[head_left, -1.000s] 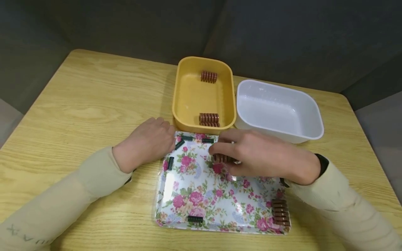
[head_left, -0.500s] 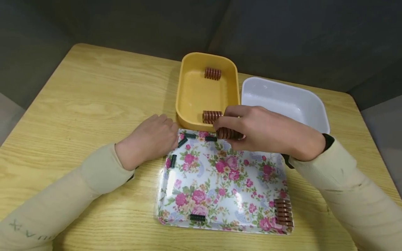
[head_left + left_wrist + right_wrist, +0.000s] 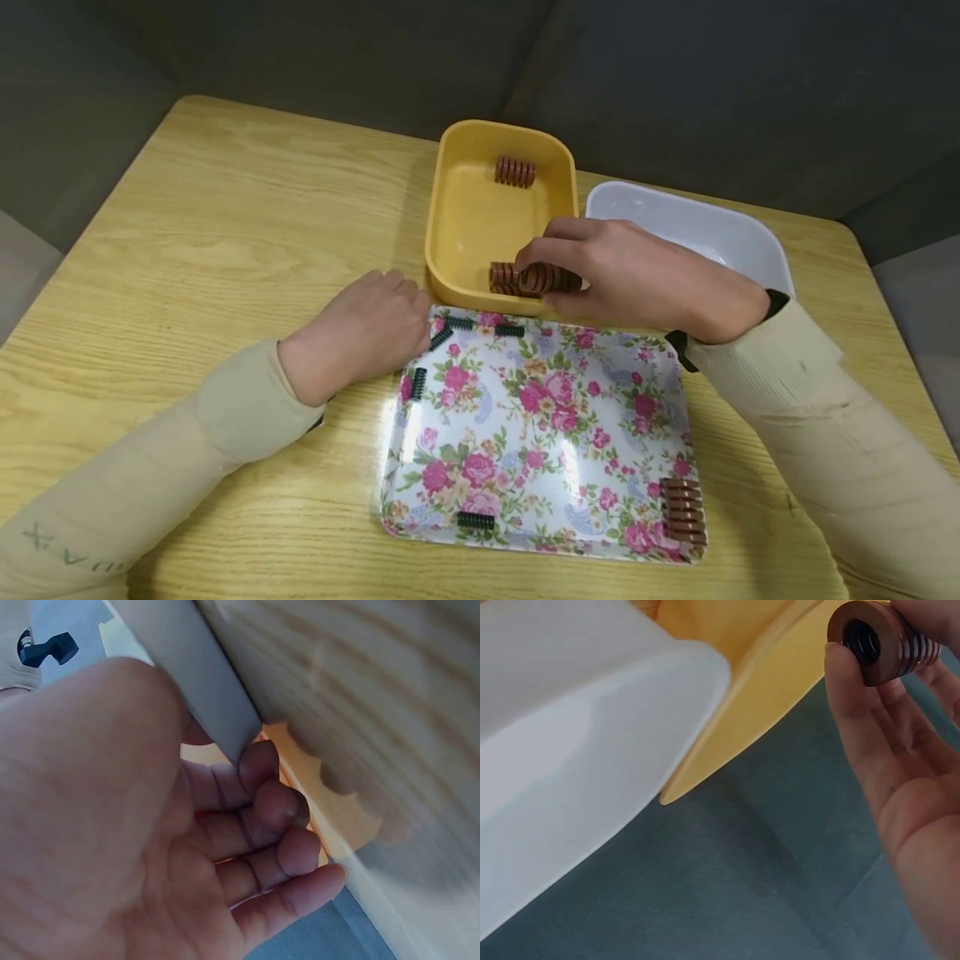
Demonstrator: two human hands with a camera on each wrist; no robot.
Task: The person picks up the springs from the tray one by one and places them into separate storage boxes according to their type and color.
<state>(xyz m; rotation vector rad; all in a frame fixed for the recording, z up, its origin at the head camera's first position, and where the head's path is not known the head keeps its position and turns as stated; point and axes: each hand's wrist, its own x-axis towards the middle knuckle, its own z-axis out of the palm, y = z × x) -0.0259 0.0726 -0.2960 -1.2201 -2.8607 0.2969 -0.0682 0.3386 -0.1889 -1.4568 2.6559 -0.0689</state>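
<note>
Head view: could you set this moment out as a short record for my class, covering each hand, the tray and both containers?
Right hand: holds a brown spring at the yellow container's near end
Left hand: fingers curled at the floral tray's far left corner
On tray: five dark springs, one brown coil
In yellow container: brown coils; near-end count unclear
White container: partly hidden by right hand

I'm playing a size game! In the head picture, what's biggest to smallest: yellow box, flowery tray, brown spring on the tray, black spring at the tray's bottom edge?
1. Flowery tray
2. Yellow box
3. Brown spring
4. Black spring
The tray is nearer than the box, though.
</note>
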